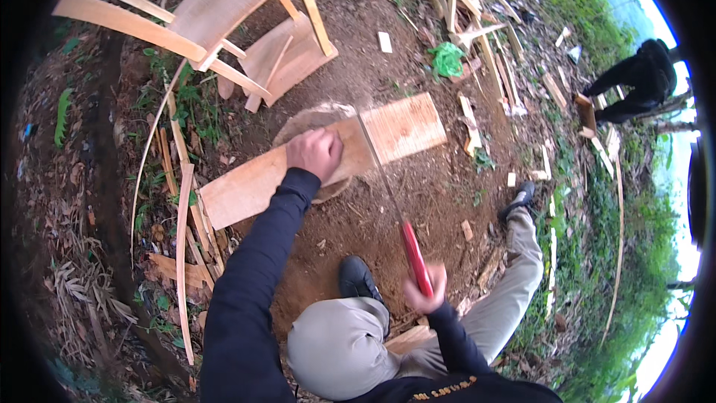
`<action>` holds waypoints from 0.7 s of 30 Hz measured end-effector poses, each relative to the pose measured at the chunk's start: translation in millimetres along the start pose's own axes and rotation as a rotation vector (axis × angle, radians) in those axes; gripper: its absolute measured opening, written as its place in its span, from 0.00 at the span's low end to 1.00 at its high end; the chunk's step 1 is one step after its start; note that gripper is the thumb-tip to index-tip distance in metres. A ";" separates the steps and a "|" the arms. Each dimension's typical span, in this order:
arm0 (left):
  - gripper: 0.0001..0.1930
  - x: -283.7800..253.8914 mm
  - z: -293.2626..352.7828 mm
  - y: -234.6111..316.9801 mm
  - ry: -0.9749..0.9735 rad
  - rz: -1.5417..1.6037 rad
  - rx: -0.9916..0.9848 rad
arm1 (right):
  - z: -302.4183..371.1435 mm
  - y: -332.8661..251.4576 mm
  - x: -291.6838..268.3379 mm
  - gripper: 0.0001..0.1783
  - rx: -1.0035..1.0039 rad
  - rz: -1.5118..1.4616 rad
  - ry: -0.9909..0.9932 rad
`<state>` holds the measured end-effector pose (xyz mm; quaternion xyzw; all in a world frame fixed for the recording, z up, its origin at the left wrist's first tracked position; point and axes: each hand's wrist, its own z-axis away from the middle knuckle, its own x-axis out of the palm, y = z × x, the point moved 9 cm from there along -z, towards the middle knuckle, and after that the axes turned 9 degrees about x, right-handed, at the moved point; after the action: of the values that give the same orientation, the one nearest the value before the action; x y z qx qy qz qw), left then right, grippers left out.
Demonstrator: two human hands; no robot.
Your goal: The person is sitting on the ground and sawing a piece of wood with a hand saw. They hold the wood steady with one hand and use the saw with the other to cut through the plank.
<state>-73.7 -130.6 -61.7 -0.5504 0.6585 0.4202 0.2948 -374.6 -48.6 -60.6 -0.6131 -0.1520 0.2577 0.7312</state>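
A wooden plank [246,185] lies slantwise across a round chopping stump [332,191]. My left hand [316,154] is closed and bears down on the plank near its middle, left of the blade; its fingertips are hidden. In my right hand [426,289] is the red handle of a handsaw [415,252], gripped near the handle's rear end. Seen nearly edge-on, the thin saw blade crosses the plank to the right of my left hand. The plank's right part sticks out past the stump over bare soil.
At the upper left stands a wooden chair [231,0]. Long wood strips [183,261] lie to the left, and a pile of offcuts [477,30] at the upper right, near a green plastic bag [447,60]. A person in dark clothes [641,78] bends over at the far right.
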 end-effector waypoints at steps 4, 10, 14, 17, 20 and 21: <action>0.14 9.5 -4.3 3.9 0.049 0.032 0.000 | -95.6 -1.9 15.1 0.15 -0.050 -0.062 0.074; 0.12 1.5 -3.6 -8.7 0.050 0.003 0.013 | -1.2 -4.1 1.4 0.13 -0.063 0.092 -0.029; 0.12 10.6 -11.8 6.2 0.017 0.017 -0.018 | -104.8 -14.3 15.7 0.16 -0.194 0.143 0.039; 0.12 6.1 -2.3 -2.4 0.012 0.030 -0.003 | -67.7 -5.0 16.5 0.14 -0.134 0.040 0.046; 0.14 3.3 -3.5 -1.6 0.025 -0.013 0.005 | 4.1 9.7 3.6 0.14 -0.130 0.075 -0.060; 0.14 2.3 -5.2 0.2 0.023 -0.022 0.006 | 1.7 6.7 4.6 0.14 -0.140 0.080 -0.053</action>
<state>-74.0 -136.3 -61.2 -0.5617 0.6569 0.4086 0.2933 -373.0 -43.9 -67.2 -0.6613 -0.1644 0.2914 0.6714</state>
